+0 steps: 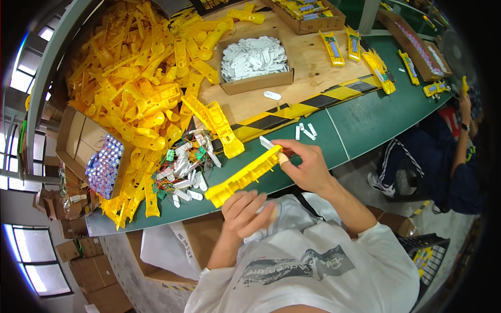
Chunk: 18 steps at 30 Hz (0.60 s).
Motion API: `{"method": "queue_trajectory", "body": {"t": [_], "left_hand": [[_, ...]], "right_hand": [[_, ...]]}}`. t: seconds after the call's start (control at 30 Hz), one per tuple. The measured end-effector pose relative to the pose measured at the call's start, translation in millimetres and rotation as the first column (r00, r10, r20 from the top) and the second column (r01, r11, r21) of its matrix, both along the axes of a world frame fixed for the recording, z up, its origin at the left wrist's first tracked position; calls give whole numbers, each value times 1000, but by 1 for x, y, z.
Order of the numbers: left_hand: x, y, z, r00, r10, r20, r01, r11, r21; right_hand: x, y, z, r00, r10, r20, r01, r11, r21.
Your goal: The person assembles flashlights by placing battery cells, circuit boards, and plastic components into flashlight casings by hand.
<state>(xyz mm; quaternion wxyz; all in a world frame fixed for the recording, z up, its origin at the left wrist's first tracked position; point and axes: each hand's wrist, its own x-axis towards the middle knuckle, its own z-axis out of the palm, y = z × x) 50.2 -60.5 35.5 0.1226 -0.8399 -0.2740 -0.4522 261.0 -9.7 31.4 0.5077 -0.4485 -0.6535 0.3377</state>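
Above the bench's front edge I hold a long yellow plastic half-shell [244, 177], tilted, its ribbed inside partly showing. My right hand [308, 166] pinches its upper right end between thumb and fingers. A small white plastic piece [266, 143] sticks out beside that end, near the right fingertips; what keeps it there is hidden. Curled around the shell's lower left end is my left hand [245, 213], its fingers slightly blurred. Just beyond lie an overlapping pair of yellow shells [222, 125] and a tangle of white parts, wires and green boards [188, 164].
A large heap of yellow shells [130, 68] covers the left. An open carton of white oval pieces [255, 60] stands ahead, and a box of battery cells [107, 164] at left. Several small white strips [307, 130] lie right. A co-worker [443, 151] sits at far right.
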Motion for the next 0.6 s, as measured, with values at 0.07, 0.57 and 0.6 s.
{"method": "queue_trajectory", "body": {"t": [0.07, 0.57, 0.6], "left_hand": [[12, -8, -8, 961, -13, 275, 55, 987, -148], [58, 19, -35, 442, 473, 762, 587, 490, -645], [51, 23, -54, 433, 474, 767, 611, 471, -636]], "right_hand": [[-10, -1, 4, 999, -37, -10, 37, 999, -3], [-22, -16, -2, 990, -103, -93, 94, 991, -98], [-20, -13, -3, 991, -75, -108, 53, 981, -188]]}}
